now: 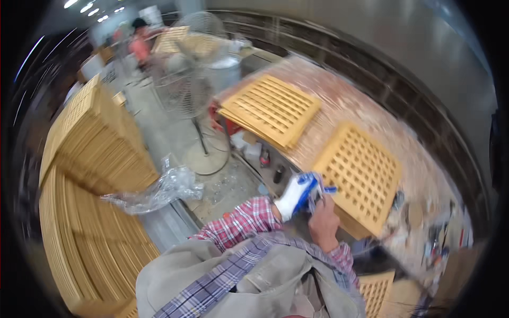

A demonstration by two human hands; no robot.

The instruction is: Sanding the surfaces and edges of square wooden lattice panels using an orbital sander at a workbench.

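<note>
My left hand [300, 198] wears a white glove with blue patches, and its fingers are curled closed. Bare and also closed, my right hand [324, 221] meets it at the fingertips. Something small and greyish may be between them, with a bit of blue beside it; blur keeps me from making it out. Both hands are at the near edge of a yellow wooden lattice panel [362, 175], which lies on the worktable [342, 98] with square holes across its top. Farther along the table is a small stack of similar lattice panels [273, 108].
Tall stacks of wooden panels [101, 143] stand on the left, with crumpled clear plastic [164, 191] beside them. A pedestal fan [185, 98] stands on the floor beyond. Small tools [437, 241] litter the table's right end. Another person [139, 45] is in the background.
</note>
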